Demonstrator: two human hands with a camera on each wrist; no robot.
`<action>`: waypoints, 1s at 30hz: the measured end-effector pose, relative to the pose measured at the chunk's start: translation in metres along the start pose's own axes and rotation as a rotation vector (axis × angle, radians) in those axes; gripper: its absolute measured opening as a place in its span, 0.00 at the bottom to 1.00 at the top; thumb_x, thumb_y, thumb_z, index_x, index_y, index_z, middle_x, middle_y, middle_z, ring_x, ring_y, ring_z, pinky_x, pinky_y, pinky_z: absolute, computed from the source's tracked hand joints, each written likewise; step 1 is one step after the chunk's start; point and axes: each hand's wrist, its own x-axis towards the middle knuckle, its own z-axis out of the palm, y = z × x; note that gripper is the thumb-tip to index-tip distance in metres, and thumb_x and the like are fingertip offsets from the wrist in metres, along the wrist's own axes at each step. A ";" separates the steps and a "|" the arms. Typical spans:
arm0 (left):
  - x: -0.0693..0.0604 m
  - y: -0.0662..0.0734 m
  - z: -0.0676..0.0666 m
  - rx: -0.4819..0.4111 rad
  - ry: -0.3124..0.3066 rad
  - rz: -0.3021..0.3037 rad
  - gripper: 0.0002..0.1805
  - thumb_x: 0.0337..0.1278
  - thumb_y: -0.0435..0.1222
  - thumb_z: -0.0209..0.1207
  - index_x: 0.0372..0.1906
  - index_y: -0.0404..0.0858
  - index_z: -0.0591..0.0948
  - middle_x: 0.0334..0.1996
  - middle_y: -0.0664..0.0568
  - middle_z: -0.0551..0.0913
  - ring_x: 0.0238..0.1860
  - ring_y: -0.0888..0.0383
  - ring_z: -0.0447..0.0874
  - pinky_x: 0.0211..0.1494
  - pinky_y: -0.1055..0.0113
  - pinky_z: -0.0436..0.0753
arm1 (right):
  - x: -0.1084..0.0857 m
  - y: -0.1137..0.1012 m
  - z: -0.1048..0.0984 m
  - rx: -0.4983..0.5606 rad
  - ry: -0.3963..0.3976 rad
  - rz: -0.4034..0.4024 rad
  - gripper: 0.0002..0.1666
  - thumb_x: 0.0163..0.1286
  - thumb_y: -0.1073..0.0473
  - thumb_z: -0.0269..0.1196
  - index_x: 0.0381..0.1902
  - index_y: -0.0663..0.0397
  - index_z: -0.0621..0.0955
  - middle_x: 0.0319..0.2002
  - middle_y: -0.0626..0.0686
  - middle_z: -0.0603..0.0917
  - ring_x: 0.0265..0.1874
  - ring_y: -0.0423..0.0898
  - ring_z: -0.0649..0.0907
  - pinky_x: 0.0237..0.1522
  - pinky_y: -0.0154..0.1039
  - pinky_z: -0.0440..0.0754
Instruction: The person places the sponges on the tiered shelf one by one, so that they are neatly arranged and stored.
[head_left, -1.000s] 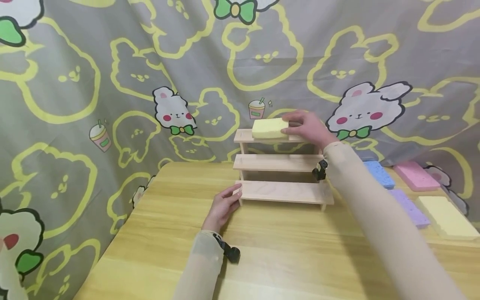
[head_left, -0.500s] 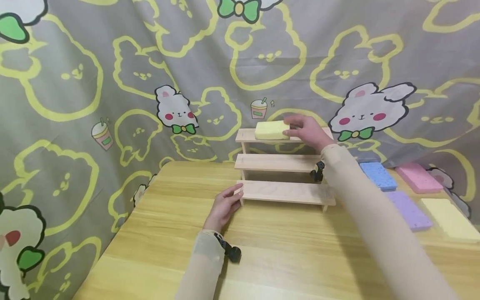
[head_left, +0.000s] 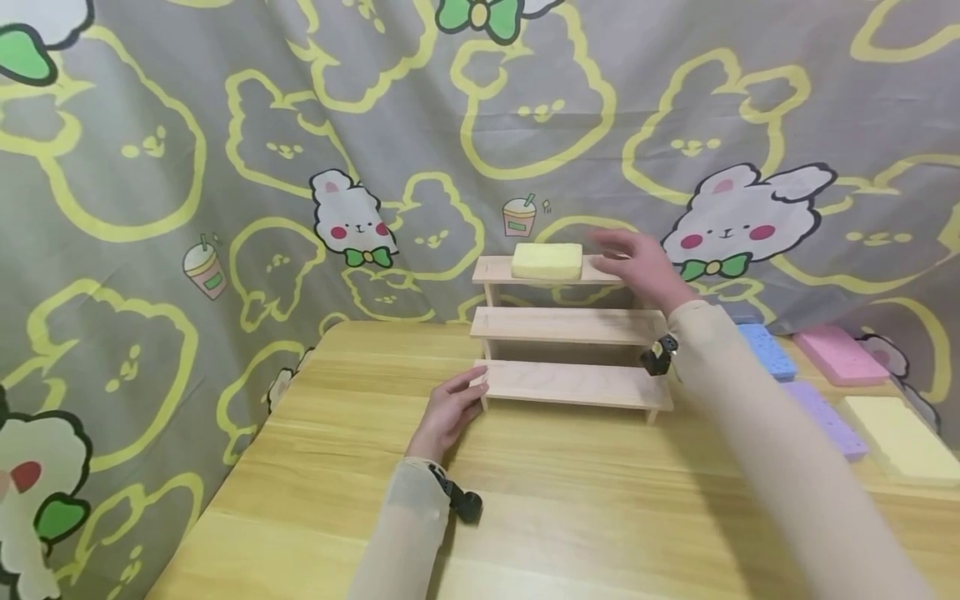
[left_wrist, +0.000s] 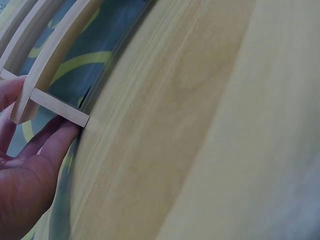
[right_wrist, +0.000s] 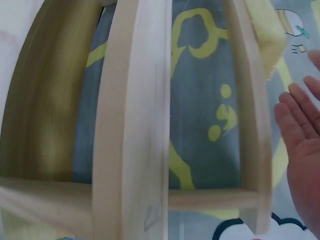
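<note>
A light wooden three-tier display shelf (head_left: 566, 385) stands on the table. On its top tier lies a pale yellow sponge (head_left: 547, 262), left of the tier's middle. My right hand (head_left: 647, 267) hovers just right of the sponge, holding nothing. A gap separates its straight fingers from the sponge (right_wrist: 266, 35) in the right wrist view. At the bottom tier's left end, my left hand (head_left: 444, 414) holds the shelf. The left wrist view has the thumb against the board and the fingers (left_wrist: 59, 137) by the short leg.
To the right on the wooden table (head_left: 315, 483) lie a blue sponge (head_left: 768, 352), a pink sponge (head_left: 840, 356), a purple sponge (head_left: 831, 425) and another yellow sponge (head_left: 900, 437). A grey patterned curtain (head_left: 420, 108) hangs close behind the shelf.
My right hand has let go of the yellow sponge and moved off to the right. The sponge rests on the top tier. My left hand keeps its place on the shelf.
</note>
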 end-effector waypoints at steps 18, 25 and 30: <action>0.002 -0.001 -0.003 0.006 -0.043 0.006 0.22 0.61 0.29 0.64 0.61 0.33 0.79 0.69 0.42 0.67 0.59 0.47 0.76 0.60 0.55 0.76 | -0.085 -0.006 -0.027 -0.177 0.000 -0.008 0.25 0.73 0.58 0.61 0.64 0.62 0.74 0.63 0.59 0.74 0.61 0.60 0.74 0.60 0.54 0.73; 0.003 -0.003 -0.003 0.011 -0.045 0.010 0.20 0.58 0.30 0.67 0.57 0.37 0.83 0.68 0.40 0.67 0.55 0.51 0.78 0.58 0.57 0.78 | -0.120 0.001 -0.045 -0.274 -0.004 0.023 0.27 0.74 0.55 0.60 0.65 0.63 0.72 0.62 0.63 0.74 0.59 0.61 0.75 0.56 0.33 0.76; 0.002 -0.001 -0.002 -0.003 -0.024 -0.017 0.22 0.59 0.28 0.65 0.59 0.34 0.81 0.67 0.43 0.69 0.56 0.51 0.78 0.59 0.56 0.78 | -0.140 0.010 -0.053 -0.309 -0.011 0.028 0.27 0.74 0.53 0.60 0.65 0.63 0.72 0.62 0.61 0.72 0.60 0.63 0.73 0.60 0.40 0.74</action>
